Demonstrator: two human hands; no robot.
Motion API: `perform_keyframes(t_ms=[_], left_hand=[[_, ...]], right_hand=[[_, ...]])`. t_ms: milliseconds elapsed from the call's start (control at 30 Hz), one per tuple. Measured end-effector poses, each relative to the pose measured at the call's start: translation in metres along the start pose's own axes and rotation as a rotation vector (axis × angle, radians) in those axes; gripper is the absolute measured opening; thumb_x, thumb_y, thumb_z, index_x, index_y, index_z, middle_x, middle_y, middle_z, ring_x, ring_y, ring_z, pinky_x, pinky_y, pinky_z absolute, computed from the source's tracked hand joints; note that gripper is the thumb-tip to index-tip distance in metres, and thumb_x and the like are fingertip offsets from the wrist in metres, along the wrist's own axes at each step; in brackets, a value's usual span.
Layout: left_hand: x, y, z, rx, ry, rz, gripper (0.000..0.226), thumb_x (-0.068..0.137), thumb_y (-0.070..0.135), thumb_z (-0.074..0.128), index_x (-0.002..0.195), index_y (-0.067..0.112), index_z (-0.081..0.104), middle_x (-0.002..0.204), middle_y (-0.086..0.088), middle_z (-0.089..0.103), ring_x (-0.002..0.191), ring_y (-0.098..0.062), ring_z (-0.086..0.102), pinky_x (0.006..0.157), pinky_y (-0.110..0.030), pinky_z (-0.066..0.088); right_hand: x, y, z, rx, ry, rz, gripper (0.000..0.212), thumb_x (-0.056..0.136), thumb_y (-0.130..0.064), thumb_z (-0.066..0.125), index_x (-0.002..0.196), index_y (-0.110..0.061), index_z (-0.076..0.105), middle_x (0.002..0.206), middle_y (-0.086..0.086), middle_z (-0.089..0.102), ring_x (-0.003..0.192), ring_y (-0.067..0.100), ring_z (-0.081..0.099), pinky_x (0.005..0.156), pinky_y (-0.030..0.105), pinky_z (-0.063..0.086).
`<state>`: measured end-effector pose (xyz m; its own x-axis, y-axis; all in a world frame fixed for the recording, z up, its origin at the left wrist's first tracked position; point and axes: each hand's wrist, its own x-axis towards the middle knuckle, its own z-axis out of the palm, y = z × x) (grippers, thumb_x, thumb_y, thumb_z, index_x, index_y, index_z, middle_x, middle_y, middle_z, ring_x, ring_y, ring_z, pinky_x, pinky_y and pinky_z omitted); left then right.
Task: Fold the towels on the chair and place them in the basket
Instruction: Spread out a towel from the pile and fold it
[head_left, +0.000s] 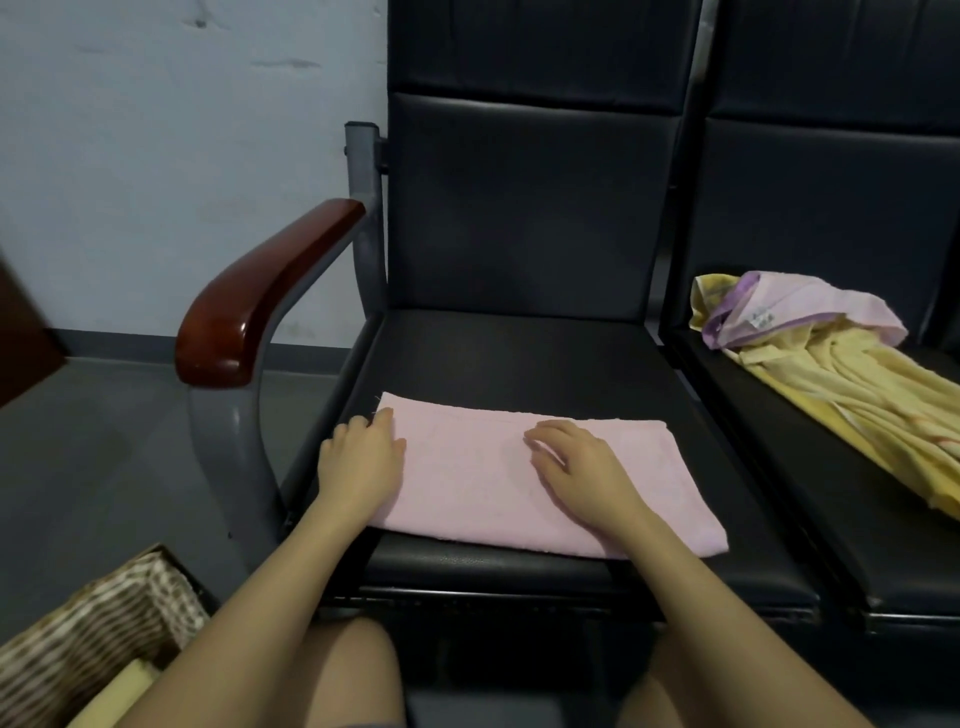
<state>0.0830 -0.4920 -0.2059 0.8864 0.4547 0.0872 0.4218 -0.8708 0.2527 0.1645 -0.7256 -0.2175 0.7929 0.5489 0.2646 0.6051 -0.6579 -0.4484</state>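
A pink towel (478, 483) lies folded into a flat rectangle on the black seat of the chair (519, 358) in front of me. My left hand (361, 462) rests on the towel's left edge, fingers curled over the far corner. My right hand (582, 470) lies palm down on the towel's middle, fingers spread. On the neighbouring seat to the right sits a crumpled pile: a yellow towel (852, 410) with a pink, purple-edged towel (795, 312) on top. The woven basket (98, 623) stands on the floor at lower left, with a pale yellow folded cloth (122, 691) inside.
A red-brown wooden armrest (260, 296) on a grey metal frame rises left of the seat. Behind it are a pale wall and grey floor (93, 457). My knees fill the bottom of the view, close to the seat's front edge.
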Motion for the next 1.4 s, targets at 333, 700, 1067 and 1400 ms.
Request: perform_keyframes(t_ms=[333,700,1067,1400], left_hand=[[0.003,-0.004,-0.002,-0.332,0.133,0.039,0.033,0.096,0.013,0.048,0.128,0.015,0.058,0.115,-0.012,0.052,0.100,-0.033,0.054,0.081,-0.036,0.042],[-0.005,0.045,-0.057,-0.524,0.296,0.425,0.029,0.092,0.010,0.060,0.120,0.010,0.065,0.108,-0.002,0.054,0.098,-0.014,0.054,0.086,-0.018,0.039],[-0.007,0.156,-0.017,-0.721,0.105,0.430,0.032,0.092,0.009,0.058,0.123,0.012,0.063,0.116,-0.006,0.054,0.106,-0.015,0.052,0.085,-0.009,0.032],[0.002,0.168,0.008,-0.610,-0.130,0.464,0.034,0.098,0.023,0.050,0.131,0.015,0.057,0.131,-0.002,0.052,0.118,-0.017,0.053,0.102,-0.027,0.038]], right_hand=[[-0.001,-0.004,0.009,-0.285,-0.352,-0.030,0.050,0.103,-0.046,0.021,0.151,-0.041,0.011,0.160,-0.016,0.001,0.148,0.008,-0.001,0.119,0.029,0.000],[0.016,-0.034,0.024,0.010,0.140,0.094,0.028,0.095,-0.017,0.050,0.118,-0.011,0.065,0.117,0.007,0.063,0.108,0.028,0.056,0.090,0.038,0.042],[-0.021,0.051,-0.047,-0.040,0.058,0.411,0.026,0.097,-0.027,0.048,0.120,-0.028,0.061,0.117,-0.010,0.063,0.113,0.012,0.054,0.086,0.027,0.018],[-0.010,0.054,-0.044,0.296,0.216,0.509,0.027,0.093,-0.035,0.058,0.119,-0.027,0.057,0.081,-0.016,0.062,0.082,-0.002,0.050,0.082,0.029,0.020]])
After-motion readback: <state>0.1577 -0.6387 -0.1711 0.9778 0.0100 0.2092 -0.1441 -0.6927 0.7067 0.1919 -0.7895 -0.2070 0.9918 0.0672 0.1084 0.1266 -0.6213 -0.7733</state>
